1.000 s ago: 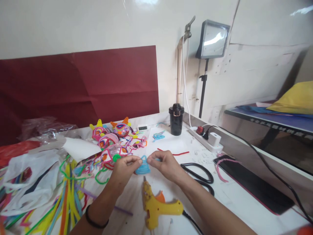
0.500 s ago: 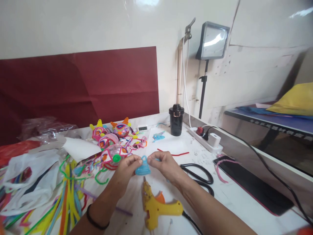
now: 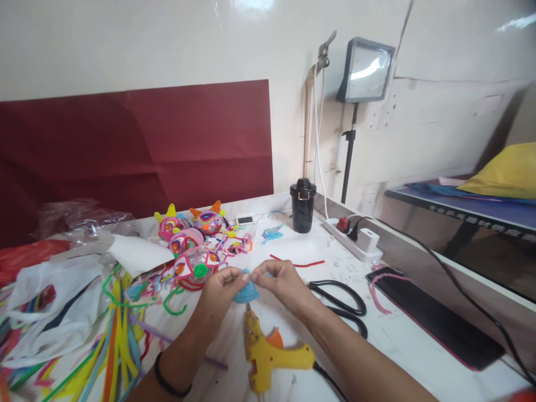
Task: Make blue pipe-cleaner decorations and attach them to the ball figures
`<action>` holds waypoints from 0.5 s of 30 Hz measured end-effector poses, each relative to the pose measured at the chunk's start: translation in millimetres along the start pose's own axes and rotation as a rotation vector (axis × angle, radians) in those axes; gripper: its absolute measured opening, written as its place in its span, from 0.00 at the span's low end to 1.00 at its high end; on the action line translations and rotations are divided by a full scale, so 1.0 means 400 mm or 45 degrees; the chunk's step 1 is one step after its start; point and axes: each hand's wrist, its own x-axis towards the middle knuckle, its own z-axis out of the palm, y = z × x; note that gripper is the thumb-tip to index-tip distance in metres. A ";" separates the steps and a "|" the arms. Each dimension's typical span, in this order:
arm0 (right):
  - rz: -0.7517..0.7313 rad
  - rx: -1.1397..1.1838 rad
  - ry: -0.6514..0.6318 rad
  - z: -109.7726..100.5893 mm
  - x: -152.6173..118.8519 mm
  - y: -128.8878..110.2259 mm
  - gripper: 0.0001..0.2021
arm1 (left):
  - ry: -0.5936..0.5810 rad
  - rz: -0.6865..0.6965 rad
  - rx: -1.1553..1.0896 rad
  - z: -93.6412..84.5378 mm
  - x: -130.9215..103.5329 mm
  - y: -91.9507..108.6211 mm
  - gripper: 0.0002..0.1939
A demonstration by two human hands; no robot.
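Note:
A small light-blue piece of coiled pipe cleaner [image 3: 247, 292] is held just above the table, over the nozzle of a yellow glue gun [image 3: 268, 357]. My left hand [image 3: 221, 290] pinches its upper left side between thumb and fingers. At its top, the closed fingertips of my right hand [image 3: 280, 282] also grip the piece, partly hiding it. The glue gun lies on the white table between my forearms. Black-handled scissors [image 3: 343, 298] rest right of my right hand.
Decorated colourful fish-like figures [image 3: 196, 262] and many loose pipe cleaners [image 3: 117, 335] lie at the left. A black cup [image 3: 302, 206], a red pipe cleaner [image 3: 307, 263], a power strip [image 3: 355, 243] and a black phone-like slab [image 3: 435, 318] are at the back and right.
My left fingers have shifted slightly right over the blue piece, and my right fingertips have closed in at its top. The small loop that showed there is now mostly covered.

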 end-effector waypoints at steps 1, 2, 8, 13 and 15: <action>0.011 0.027 -0.009 0.000 0.000 -0.002 0.04 | -0.005 0.003 -0.003 -0.001 0.001 -0.001 0.13; 0.027 0.057 -0.021 0.000 0.000 -0.004 0.04 | -0.009 0.007 -0.004 -0.002 0.001 -0.002 0.13; 0.119 0.210 -0.083 0.000 0.004 -0.006 0.04 | -0.069 0.004 -0.030 -0.011 0.003 -0.011 0.14; 0.085 0.205 -0.141 -0.004 0.006 0.001 0.06 | -0.112 -0.006 -0.042 -0.013 0.007 -0.015 0.14; 0.071 0.194 -0.162 -0.007 0.006 0.001 0.06 | -0.135 0.005 -0.039 -0.014 0.008 -0.017 0.14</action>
